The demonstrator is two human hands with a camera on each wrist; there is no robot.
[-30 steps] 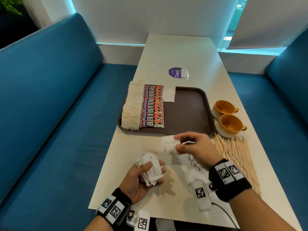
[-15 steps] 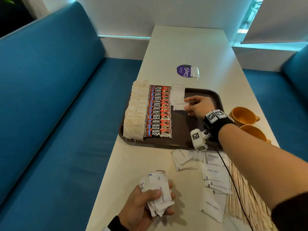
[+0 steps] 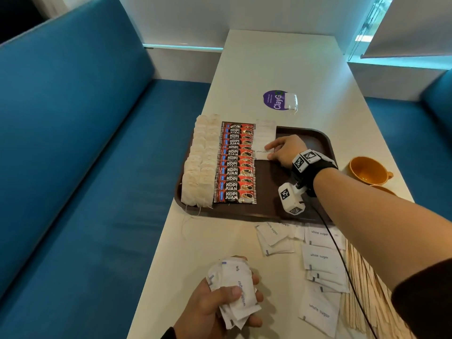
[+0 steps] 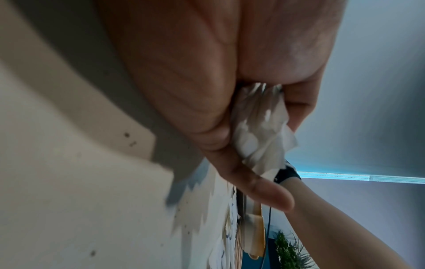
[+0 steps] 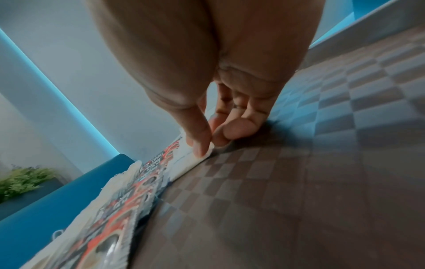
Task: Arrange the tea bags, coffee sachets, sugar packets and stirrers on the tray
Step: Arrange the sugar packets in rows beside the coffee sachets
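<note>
A white table (image 3: 288,69) is carrying a brown tray (image 3: 305,140) whose left part is already filling: a column of tea bags (image 3: 200,162), then a column of Kopi Juan coffee sachets (image 3: 236,165) just beside it, then a short column of white sugar packets (image 3: 265,135) starting at the far edge. More loose sugar packets (image 3: 318,263) are lying on the table near the tray, beside a pile of wooden stirrers (image 3: 367,297) not yet moved.

The packets are looking light, thin and limp, likely to slide and crumple, so pinching one by an edge and laying it flat seems best.

The right hand (image 3: 285,151) is reaching over the tray, palm down, its thumb and fingertips (image 5: 200,145) pinching the edge of one sugar packet (image 3: 263,154) lying against the sachet column. The left hand (image 3: 220,304) is staying low over the near table edge, fingers curling round a crumpled bunch of sugar packets (image 3: 234,287).
</note>
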